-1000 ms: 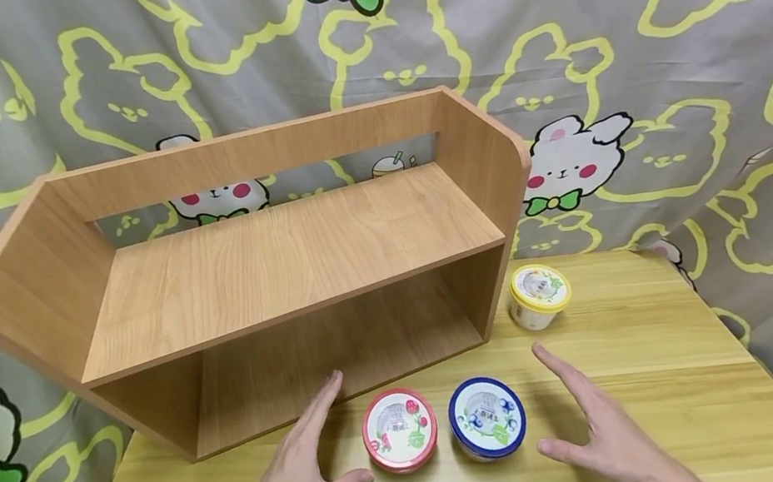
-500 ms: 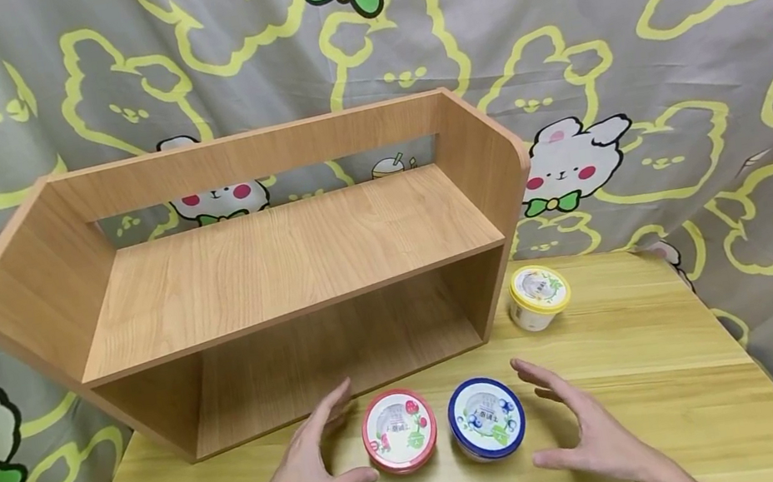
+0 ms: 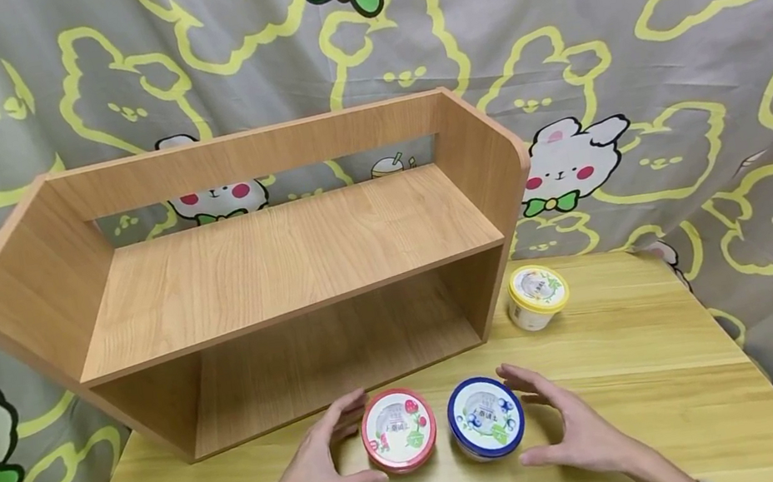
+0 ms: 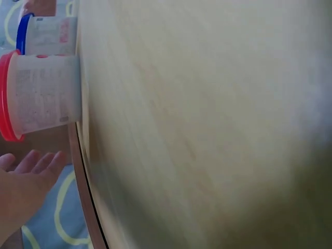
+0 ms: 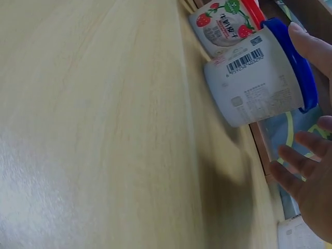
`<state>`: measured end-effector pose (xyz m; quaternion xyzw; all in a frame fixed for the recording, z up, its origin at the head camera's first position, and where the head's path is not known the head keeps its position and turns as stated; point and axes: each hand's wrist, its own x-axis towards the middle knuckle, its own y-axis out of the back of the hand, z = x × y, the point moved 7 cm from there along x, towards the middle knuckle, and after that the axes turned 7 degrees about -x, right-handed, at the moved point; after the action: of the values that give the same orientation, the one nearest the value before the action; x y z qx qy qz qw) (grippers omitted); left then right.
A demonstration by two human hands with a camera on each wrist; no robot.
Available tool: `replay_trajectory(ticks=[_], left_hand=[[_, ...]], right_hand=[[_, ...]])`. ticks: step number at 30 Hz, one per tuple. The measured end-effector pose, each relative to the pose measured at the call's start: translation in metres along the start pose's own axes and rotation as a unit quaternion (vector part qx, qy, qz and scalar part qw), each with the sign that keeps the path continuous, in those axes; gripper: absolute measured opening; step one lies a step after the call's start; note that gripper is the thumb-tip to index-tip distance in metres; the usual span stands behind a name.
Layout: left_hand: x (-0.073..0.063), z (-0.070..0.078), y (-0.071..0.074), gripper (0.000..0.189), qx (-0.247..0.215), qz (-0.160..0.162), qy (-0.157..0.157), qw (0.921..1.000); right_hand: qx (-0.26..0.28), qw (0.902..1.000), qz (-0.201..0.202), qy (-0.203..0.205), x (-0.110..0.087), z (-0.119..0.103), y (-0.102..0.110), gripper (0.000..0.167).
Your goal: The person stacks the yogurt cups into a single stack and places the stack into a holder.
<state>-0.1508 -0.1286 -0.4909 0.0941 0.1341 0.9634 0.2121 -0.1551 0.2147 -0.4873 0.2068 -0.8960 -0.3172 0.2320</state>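
Two plastic tubs stand upright side by side on the table, a small gap between them. One has a red lid (image 3: 399, 431) with strawberry pictures, the other a blue lid (image 3: 486, 419) with blueberries. My left hand (image 3: 323, 463) curves loosely around the left side of the red-lidded tub, thumb in front and fingers behind. In the left wrist view, those fingers (image 4: 39, 166) are apart from the tub. On the right, my right hand (image 3: 574, 429) curves likewise beside the blue-lidded tub. Its fingers (image 5: 298, 161) show a gap from the tub wall in the right wrist view.
A two-level wooden shelf (image 3: 290, 256) stands right behind the tubs. A yellow-lidded tub (image 3: 539, 297) is on the table (image 3: 664, 365) by the shelf's right side. A patterned curtain (image 3: 548, 13) hangs behind and along the right.
Both hands have moved inward, the left toward the red-lidded tub and the right toward the blue-lidded one, narrowing the gaps. The tubs and the shelf stay where they were.
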Motion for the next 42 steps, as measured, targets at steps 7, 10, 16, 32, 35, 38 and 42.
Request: replay_trajectory(ticks=[7,10,16,32,35,38,42], left_hand=[[0.004,-0.001,-0.005,0.104,-0.015,-0.014,0.011,0.9997],[0.005,-0.002,-0.008,0.107,-0.025,-0.020,0.024,0.9992],[0.008,-0.004,-0.012,0.108,-0.030,-0.025,0.042,0.9984],[0.010,-0.011,-0.014,0.099,-0.048,-0.029,0.054,0.9970],[0.011,-0.011,-0.014,0.098,-0.052,-0.028,0.053,0.9969],[0.011,-0.012,-0.014,0.097,-0.053,-0.028,0.058,0.9965],[0.011,-0.012,-0.014,0.095,-0.051,-0.029,0.054,0.9968]], right_hand=[[0.015,0.9996,-0.019,-0.011,0.003,0.005,-0.008,0.111],[0.020,0.9995,-0.020,-0.015,0.003,0.007,-0.010,0.111],[0.021,0.9994,-0.021,-0.018,0.002,0.009,-0.012,0.110],[0.019,0.9993,-0.016,-0.028,0.005,0.010,-0.017,0.107],[0.025,0.9991,-0.017,-0.030,0.005,0.010,-0.017,0.105],[0.029,0.9988,-0.018,-0.033,0.006,0.010,-0.018,0.102],[0.028,0.9989,-0.017,-0.034,0.006,0.010,-0.018,0.100]])
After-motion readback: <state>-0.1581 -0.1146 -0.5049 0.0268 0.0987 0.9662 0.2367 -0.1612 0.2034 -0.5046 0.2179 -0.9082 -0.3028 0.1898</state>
